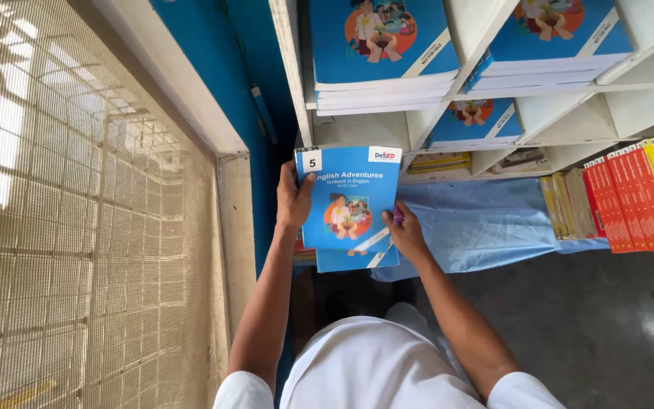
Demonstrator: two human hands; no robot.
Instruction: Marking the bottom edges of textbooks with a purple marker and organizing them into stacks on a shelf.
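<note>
Both hands are holding a small stack of blue textbooks (347, 204) just below the white shelf unit (294, 83). Left hand (294, 201) is clamping the stack's left edge, thumb over the cover. Right hand (405, 235) is gripping the lower right edge. Red and yellow books (641, 193) are lying right of the shelf, beside a blue cloth (478, 223).

blue textbooks (346, 201), two stacked, held upright
</note>
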